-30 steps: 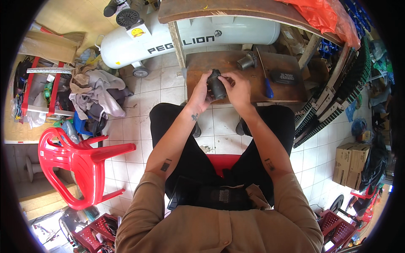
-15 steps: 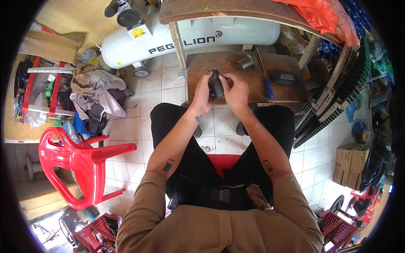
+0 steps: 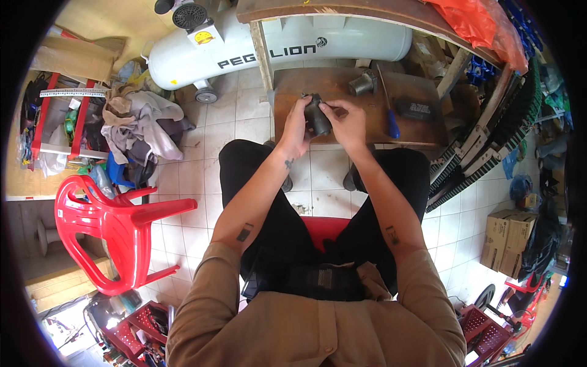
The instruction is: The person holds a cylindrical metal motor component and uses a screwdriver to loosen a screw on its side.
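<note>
Since the earlier frame, bench and dark cylinder sit slightly higher in view. Cylinder at bench's near edge: left hand wrapped round it; right hand at its upper side, pinch unclear. Handling seemingly under way, completion undeterminable; fitting, screwdriver lie unheld.

Fingers gripping dark cylinder, blue-handled screwdriver on low table

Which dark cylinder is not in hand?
The cylinder on the table, left of the blue-handled tool; the left hand holds the other cylinder, right hand against it.
</note>
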Available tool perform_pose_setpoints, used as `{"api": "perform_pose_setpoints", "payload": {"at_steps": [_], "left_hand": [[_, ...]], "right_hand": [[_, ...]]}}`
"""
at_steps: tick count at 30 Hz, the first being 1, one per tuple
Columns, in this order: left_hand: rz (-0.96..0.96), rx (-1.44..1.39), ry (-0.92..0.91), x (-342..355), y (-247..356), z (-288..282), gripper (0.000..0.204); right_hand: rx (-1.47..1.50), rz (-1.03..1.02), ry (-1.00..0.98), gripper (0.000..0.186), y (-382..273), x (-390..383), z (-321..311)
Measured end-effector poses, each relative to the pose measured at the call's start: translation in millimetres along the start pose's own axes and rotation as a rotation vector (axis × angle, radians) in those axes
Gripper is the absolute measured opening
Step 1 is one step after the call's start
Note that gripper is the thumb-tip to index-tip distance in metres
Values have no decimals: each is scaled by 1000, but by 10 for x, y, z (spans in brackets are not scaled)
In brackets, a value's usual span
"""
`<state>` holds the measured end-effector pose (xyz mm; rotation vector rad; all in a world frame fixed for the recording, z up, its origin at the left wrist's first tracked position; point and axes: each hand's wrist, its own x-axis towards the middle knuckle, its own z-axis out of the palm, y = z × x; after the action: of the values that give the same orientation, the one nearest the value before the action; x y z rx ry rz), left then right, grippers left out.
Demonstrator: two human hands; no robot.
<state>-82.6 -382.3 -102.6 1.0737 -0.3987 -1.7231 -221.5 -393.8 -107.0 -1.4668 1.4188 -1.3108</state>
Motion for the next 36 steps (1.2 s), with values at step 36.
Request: {"api": "perform_pose_setpoints", "payload": {"at_steps": [36], "left_hand": [[-14, -32, 43, 0, -171, -58, 36]], "right_hand": [[-342, -125, -120, 35, -27, -84, -36]]}}
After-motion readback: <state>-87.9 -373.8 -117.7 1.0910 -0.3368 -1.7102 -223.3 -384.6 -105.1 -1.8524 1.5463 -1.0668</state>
